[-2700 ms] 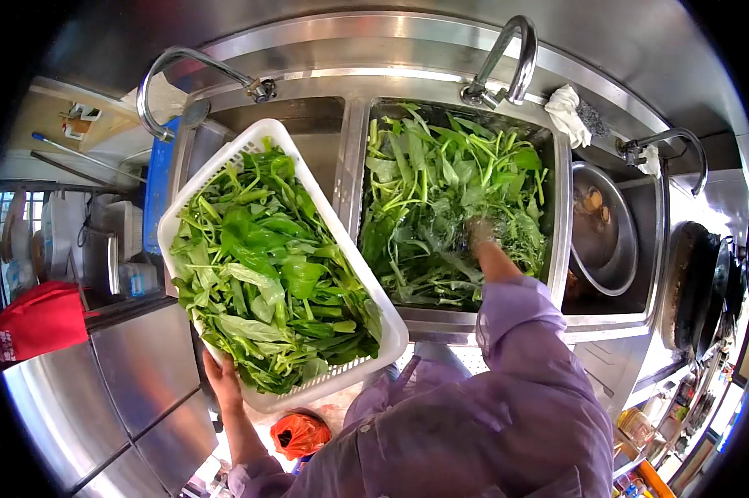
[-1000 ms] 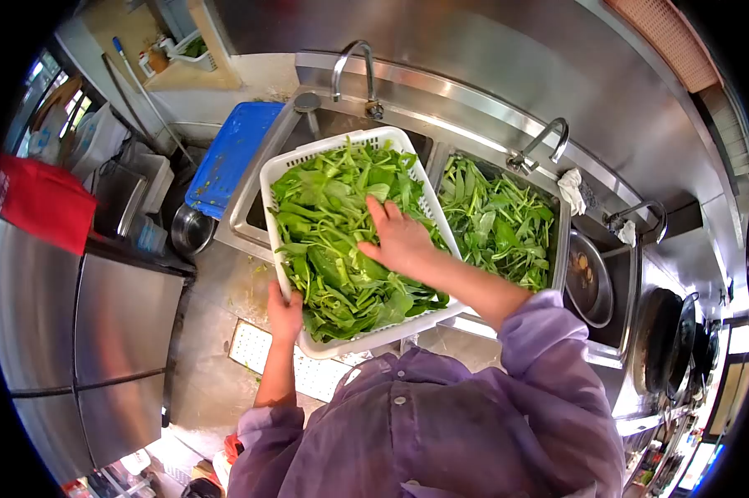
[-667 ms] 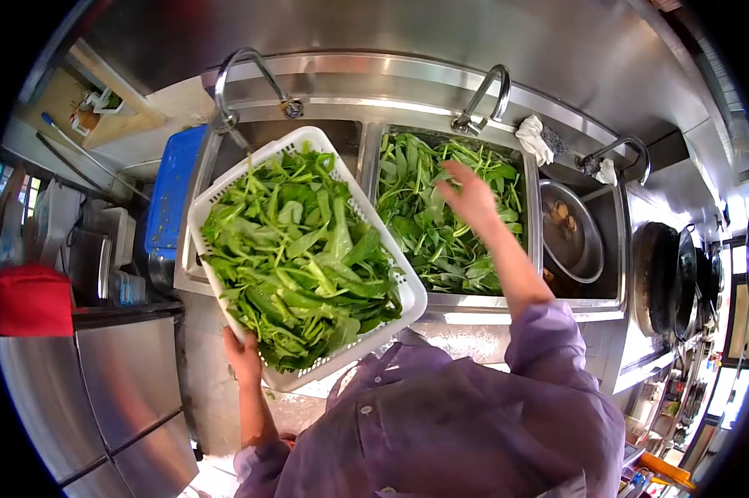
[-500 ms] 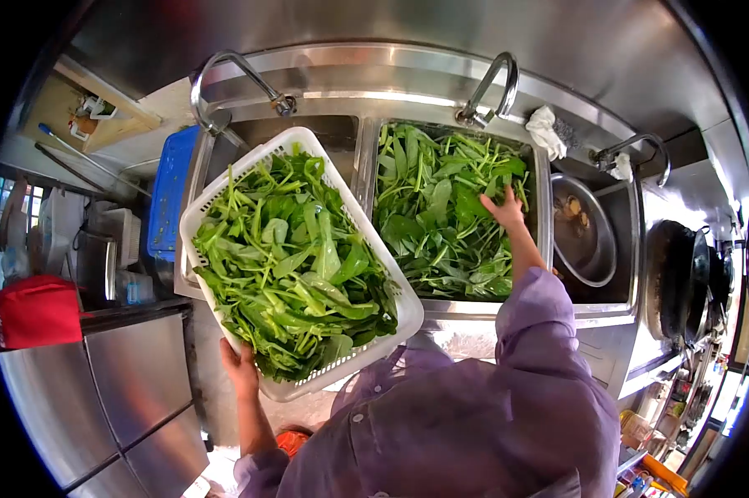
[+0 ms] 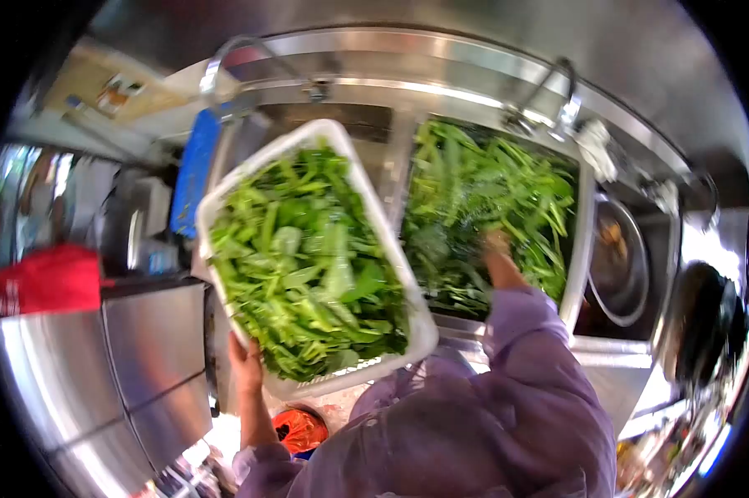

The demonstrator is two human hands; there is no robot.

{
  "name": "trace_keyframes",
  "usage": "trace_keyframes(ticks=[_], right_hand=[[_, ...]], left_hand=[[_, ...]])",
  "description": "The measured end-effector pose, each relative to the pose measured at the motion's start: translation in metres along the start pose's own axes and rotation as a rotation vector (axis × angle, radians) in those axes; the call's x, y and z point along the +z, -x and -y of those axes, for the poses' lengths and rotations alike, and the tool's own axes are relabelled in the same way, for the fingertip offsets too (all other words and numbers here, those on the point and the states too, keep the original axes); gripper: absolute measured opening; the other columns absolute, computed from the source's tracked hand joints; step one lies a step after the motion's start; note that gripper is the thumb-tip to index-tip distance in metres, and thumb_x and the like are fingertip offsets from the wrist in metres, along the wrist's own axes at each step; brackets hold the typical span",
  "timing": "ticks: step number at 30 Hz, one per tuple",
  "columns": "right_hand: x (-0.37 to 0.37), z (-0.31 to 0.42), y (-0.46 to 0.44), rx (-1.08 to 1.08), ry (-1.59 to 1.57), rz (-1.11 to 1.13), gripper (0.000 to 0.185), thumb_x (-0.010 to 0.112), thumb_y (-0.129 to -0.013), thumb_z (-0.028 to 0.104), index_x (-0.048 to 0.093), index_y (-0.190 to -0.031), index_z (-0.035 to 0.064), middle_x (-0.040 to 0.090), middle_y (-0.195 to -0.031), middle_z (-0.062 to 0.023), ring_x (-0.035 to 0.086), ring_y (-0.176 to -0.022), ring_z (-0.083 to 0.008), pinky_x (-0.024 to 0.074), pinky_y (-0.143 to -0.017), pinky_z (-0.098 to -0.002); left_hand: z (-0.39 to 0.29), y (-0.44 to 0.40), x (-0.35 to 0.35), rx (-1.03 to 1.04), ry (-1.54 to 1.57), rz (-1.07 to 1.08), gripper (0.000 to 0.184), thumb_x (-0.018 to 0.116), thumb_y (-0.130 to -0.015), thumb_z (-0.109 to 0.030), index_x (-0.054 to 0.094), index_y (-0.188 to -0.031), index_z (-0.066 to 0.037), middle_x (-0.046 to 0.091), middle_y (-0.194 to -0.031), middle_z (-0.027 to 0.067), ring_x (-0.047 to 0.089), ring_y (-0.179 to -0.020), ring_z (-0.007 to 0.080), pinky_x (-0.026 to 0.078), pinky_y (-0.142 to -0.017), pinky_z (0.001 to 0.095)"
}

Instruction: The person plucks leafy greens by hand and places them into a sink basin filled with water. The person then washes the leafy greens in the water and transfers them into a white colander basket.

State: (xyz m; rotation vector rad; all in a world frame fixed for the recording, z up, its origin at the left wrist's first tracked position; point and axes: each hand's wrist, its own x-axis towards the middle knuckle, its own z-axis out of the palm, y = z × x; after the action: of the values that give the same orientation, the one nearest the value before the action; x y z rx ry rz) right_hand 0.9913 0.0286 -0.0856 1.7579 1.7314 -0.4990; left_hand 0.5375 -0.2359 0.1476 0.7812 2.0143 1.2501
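A white plastic basket (image 5: pixel 428 325) heaped with leafy greens (image 5: pixel 308 257) is tilted across the left sink. My left hand (image 5: pixel 246 363) grips its near left corner, with the fingers partly hidden behind the wall. More leafy greens (image 5: pixel 490 178) float in water in the middle sink (image 5: pixel 584 216). Down among these leaves is my right hand (image 5: pixel 495 242), its fingers hidden and smeared by motion. Whether it holds any leaves, I cannot tell.
Curved taps (image 5: pixel 569 104) stand along the back wall. In the right sink sits a metal bowl (image 5: pixel 640 274) with brownish pieces in it. A blue board (image 5: pixel 196 174) leans at the left, near a red cloth-like item (image 5: pixel 46 278). An orange bag (image 5: pixel 301 427) is on the floor.
My right hand has gone from resting atop the floating greens to down among them, nearer me, and the leaves there have shifted. The left hand still holds the basket. The view has swung slightly.
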Motion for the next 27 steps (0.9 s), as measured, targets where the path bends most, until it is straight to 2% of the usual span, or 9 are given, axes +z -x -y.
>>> trace_keyframes(ticks=[3, 5, 9, 10, 13, 15, 16, 25, 27], right_hand=[[-0.018, -0.022, -0.012, 0.077, -0.261, 0.063, 0.058, 0.059, -0.073, 0.015, 0.036, -0.125, 0.0038, 0.033, -0.131, -0.0157, 0.05, -0.101, -0.0304, 0.0402, -0.084, -0.0399], [-0.05, -0.036, 0.011, 0.12, -0.546, 0.033, 0.059, 0.058, -0.073, 0.009, 0.035, -0.127, 0.0033, 0.035, -0.13, -0.0149, 0.049, -0.102, -0.0286, 0.0406, -0.085, -0.0371], [-0.139, -0.043, 0.114, 0.073, -1.054, -0.087, 0.072, 0.062, -0.065, -0.003, 0.029, -0.129, -0.0007, 0.032, -0.131, -0.0194, 0.05, -0.102, -0.0275, 0.0424, -0.082, -0.0344], [-0.134, -0.053, 0.106, -0.005, -1.022, -0.143, 0.069, 0.058, -0.069, -0.003, 0.027, -0.13, -0.0004, 0.048, -0.117, -0.0188, 0.056, -0.081, -0.0199, 0.042, -0.075, -0.0312], [-0.171, -0.061, 0.143, -0.132, -1.159, -0.314, 0.063, 0.056, -0.066, -0.005, 0.035, -0.125, -0.0021, 0.054, -0.108, -0.0152, 0.055, -0.075, -0.0174, 0.0428, -0.072, -0.0285], [-0.193, -0.072, 0.159, -0.47, -1.261, -0.299, 0.053, 0.053, -0.065, -0.006, 0.044, -0.116, -0.0025, 0.058, -0.097, -0.0098, 0.056, -0.078, -0.0168, 0.0433, -0.072, -0.0274], [-0.208, -0.069, 0.174, -0.414, -1.249, -0.38, 0.042, 0.051, -0.063, -0.008, 0.052, -0.105, -0.0033, 0.06, -0.089, -0.0066, 0.056, -0.075, -0.0133, 0.0437, -0.067, -0.0242], [-0.296, -0.067, 0.238, -0.49, -1.054, -0.48, 0.046, 0.054, -0.063, -0.005, 0.051, -0.109, -0.0011, 0.06, -0.089, -0.0057, 0.056, -0.075, -0.0133, 0.0434, -0.069, -0.0239], [-0.321, -0.047, 0.277, -0.534, -1.074, -0.441, 0.046, 0.054, -0.063, -0.006, 0.051, -0.109, -0.001, 0.06, -0.09, -0.0054, 0.056, -0.075, -0.0128, 0.0437, -0.07, -0.0241]], left_hand=[[-0.002, 0.005, 0.003, -0.045, 0.015, -0.149, 0.034, 0.05, -0.08, -0.004, 0.039, -0.112, 0.0, 0.051, -0.095, 0.0061, 0.048, -0.082, 0.0114, 0.042, -0.065, 0.0237], [-0.015, 0.001, -0.002, -0.004, -0.118, 0.024, 0.027, 0.05, -0.076, -0.001, 0.043, -0.103, 0.0, 0.052, -0.091, 0.0069, 0.048, -0.08, 0.0121, 0.042, -0.068, 0.0245], [0.0, -0.003, -0.003, 0.026, -0.045, 0.003, 0.023, 0.05, -0.074, 0.0, 0.044, -0.097, 0.0, 0.052, -0.085, 0.0083, 0.049, -0.077, 0.0136, 0.042, -0.069, 0.0261], [0.001, -0.004, -0.002, 0.041, -0.037, -0.007, 0.023, 0.05, -0.074, -0.001, 0.044, -0.097, 0.0, 0.053, -0.085, 0.0084, 0.049, -0.076, 0.0139, 0.042, -0.069, 0.0263], [-0.002, -0.002, 0.0, 0.11, 0.0, -0.047, 0.023, 0.051, -0.073, -0.002, 0.046, -0.095, 0.0, 0.054, -0.081, 0.0096, 0.05, -0.073, 0.0152, 0.042, -0.066, 0.0275], [0.021, -0.008, -0.003, 0.138, -0.071, -0.058, 0.022, 0.052, -0.072, -0.004, 0.046, -0.093, 0.0, 0.054, -0.08, 0.0117, 0.05, -0.073, 0.0157, 0.042, -0.066, 0.0293], [0.018, -0.008, -0.003, 0.113, -0.094, -0.051, 0.022, 0.053, -0.071, -0.007, 0.047, -0.092, -0.001, 0.054, -0.077, 0.0132, 0.052, -0.069, 0.0181, 0.042, -0.063, 0.0318], [0.029, -0.012, -0.001, 0.175, -0.039, -0.049, 0.02, 0.053, -0.073, -0.008, 0.046, -0.091, -0.003, 0.055, -0.07, 0.0155, 0.053, -0.059, 0.0235, 0.043, -0.057, 0.0339], [0.016, -0.008, -0.004, 0.144, -0.225, -0.093, 0.02, 0.052, -0.072, -0.007, 0.046, -0.091, -0.002, 0.055, -0.071, 0.0173, 0.053, -0.062, 0.0268, 0.043, -0.06, 0.0351]])
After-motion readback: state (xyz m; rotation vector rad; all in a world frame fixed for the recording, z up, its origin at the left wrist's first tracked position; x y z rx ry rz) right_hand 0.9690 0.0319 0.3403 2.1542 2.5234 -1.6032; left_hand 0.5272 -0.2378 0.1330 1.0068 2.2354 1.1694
